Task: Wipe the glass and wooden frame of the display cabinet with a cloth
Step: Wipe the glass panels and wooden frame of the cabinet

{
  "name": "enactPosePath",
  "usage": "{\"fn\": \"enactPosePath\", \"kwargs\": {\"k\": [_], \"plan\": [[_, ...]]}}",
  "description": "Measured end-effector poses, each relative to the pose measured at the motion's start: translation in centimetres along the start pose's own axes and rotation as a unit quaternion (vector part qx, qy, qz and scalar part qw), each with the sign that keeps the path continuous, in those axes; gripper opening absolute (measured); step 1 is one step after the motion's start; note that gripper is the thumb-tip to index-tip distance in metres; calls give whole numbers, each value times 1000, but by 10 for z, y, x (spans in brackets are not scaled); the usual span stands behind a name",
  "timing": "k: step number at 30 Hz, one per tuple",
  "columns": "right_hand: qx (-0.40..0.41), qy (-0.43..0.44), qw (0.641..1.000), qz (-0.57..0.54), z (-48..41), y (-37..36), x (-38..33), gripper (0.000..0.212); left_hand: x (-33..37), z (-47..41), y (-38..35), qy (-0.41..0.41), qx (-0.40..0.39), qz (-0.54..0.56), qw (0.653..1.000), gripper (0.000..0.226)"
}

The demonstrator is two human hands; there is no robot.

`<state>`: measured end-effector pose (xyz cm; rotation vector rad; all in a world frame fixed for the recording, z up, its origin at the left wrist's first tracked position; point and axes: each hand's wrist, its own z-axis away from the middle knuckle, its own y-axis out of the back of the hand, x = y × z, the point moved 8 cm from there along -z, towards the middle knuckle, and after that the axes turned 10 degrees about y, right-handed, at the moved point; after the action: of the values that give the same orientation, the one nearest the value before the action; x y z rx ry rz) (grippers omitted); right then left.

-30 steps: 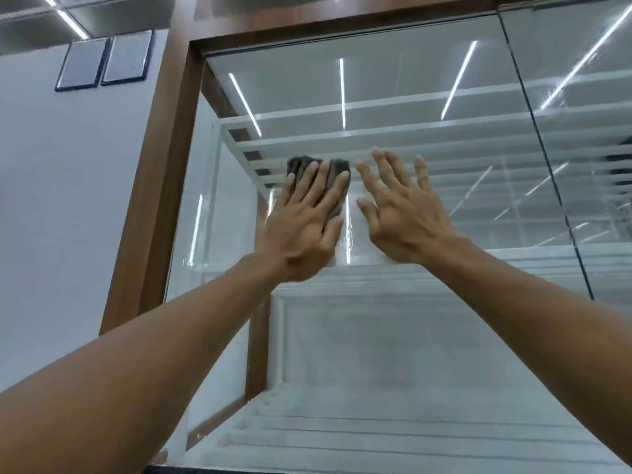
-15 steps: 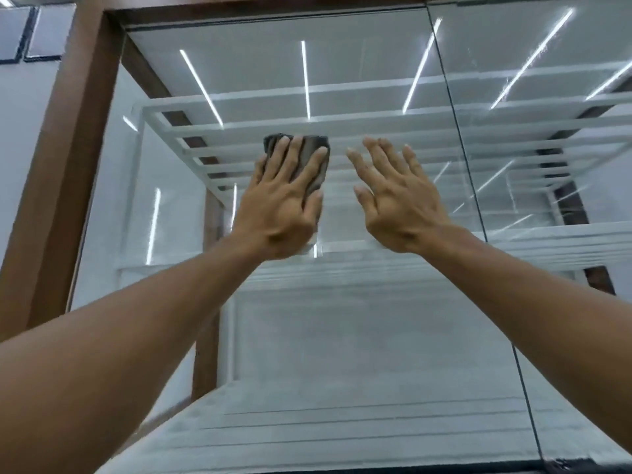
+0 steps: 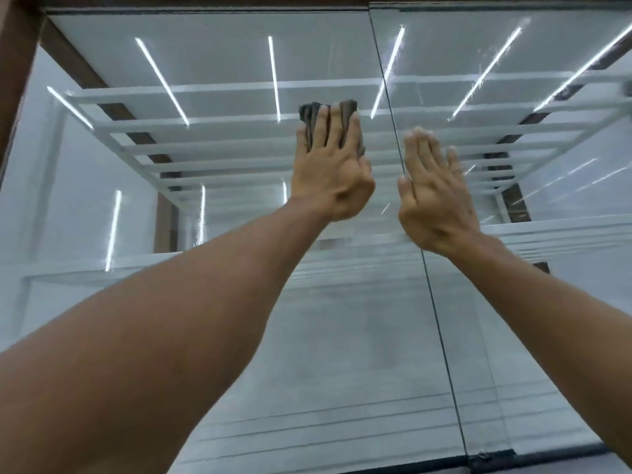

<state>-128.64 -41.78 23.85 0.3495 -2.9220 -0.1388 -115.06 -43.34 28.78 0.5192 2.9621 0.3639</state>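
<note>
My left hand (image 3: 330,169) presses a folded dark grey cloth (image 3: 347,112) flat against the glass (image 3: 222,319) of the display cabinet, fingers straight over it. The cloth shows above and beside my fingertips. My right hand (image 3: 434,196) lies flat on the glass just right of the left hand, fingers straight, across the vertical seam (image 3: 441,336) between two panes. The brown wooden frame (image 3: 15,63) runs up the left edge and along the top.
Behind the glass are white glass shelves (image 3: 239,87) and a white interior, with ceiling light strips reflected. A second pane (image 3: 547,319) continues to the right of the seam. A small dark fitting (image 3: 489,460) sits at the seam's bottom.
Both hands and the cloth have slid to the right along the glass, toward the seam. The view has turned right too, so the wooden frame now sits at the far left edge.
</note>
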Motion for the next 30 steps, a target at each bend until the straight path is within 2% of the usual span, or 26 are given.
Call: {"fn": "enactPosePath", "kwargs": {"k": [4,9,11,13,17,30], "plan": [[23,6,999,-32,1,2,1,68,43,13,-20,-68,-30,-3,997,67],[-4,-2,1000,13,4,-2,-4,71,15,50,-21,-130,-12,-19,991,66],[-18,4,999,32,1,-8,-26,73,-12,57,-14,-117,-5,-18,993,67],[-27,47,998,36,-3,-18,-62,71,-44,60,-6,-92,-3,-19,996,68],[-42,101,994,-2,-15,-44,-132,70,-105,72,11,-61,5,-22,998,69],[-59,147,987,27,-37,-92,-272,81,-251,106,53,28,28,-13,999,72]]}}
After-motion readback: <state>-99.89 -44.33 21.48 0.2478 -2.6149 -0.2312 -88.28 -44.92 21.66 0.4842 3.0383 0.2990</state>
